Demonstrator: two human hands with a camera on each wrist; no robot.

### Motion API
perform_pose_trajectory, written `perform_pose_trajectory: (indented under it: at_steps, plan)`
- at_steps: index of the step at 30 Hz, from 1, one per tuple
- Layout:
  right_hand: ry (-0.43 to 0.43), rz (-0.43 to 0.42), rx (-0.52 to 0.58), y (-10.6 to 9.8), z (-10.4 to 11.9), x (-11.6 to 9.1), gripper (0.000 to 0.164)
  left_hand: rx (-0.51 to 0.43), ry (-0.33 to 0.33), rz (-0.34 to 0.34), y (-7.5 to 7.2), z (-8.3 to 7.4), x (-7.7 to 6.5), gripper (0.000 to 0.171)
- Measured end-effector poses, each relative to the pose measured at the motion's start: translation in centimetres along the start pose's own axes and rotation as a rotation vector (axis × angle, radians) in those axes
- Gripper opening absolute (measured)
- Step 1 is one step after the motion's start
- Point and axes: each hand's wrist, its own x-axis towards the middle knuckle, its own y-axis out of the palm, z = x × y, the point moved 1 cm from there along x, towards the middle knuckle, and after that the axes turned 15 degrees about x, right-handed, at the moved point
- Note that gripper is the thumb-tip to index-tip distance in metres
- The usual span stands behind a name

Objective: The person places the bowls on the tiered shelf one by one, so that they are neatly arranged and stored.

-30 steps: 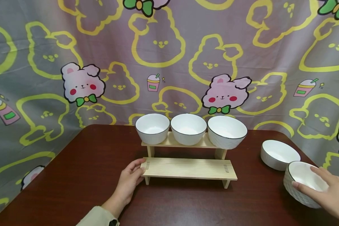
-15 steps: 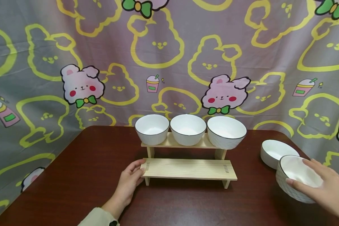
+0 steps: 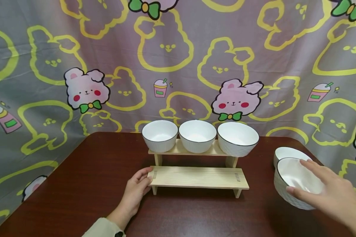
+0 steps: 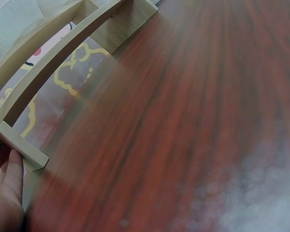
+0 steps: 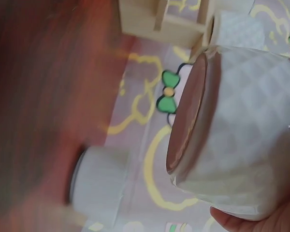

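Note:
A white bowl (image 3: pixel 287 194) with a dark rim and quilted sides is held off the table by my right hand (image 3: pixel 332 192), thumb and fingers spread across its rim. The right wrist view shows the same bowl (image 5: pixel 251 125) from below, its base over the table. My left hand (image 3: pixel 136 187) grips the left end of the lower step of a two-step wooden rack (image 3: pixel 195 177). On its upper step stand a left bowl (image 3: pixel 160 145), a middle bowl (image 3: pixel 198 147) and a right bowl (image 3: pixel 240 150), side by side. The left wrist view catches my left fingers (image 4: pixel 13 174) against a rack leg.
Another white bowl (image 3: pixel 280 154) stands on the table at the right, partly hidden behind the held one. The dark red-brown table (image 3: pixel 77 184) reaches back to a patterned curtain (image 3: pixel 121 49).
My right hand has lifted the quilted bowl and carried it leftward, so it now overlaps the bowl standing behind. My left hand and the rack have stayed in place.

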Motion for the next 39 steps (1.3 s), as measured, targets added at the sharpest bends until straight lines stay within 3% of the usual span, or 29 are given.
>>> perform_pose_trajectory:
  at_steps: [15, 23, 39]
  plan:
    - [-0.275, -0.017, 0.126, 1.8, 5.2, 0.4, 0.082, 0.010, 0.000, -0.010, 0.0, 0.2, 0.0, 0.037]
    - [-0.385, 0.042, 0.233, 3.7, 7.5, 0.2, 0.082, 0.003, 0.003, -0.004, 0.0, 0.1, 0.0, 0.038]
    - [-0.570, 0.148, 0.317, 6.6, 12.3, 0.9, 0.077, 0.003, 0.017, -0.002, 0.0, 0.2, 0.0, 0.037]
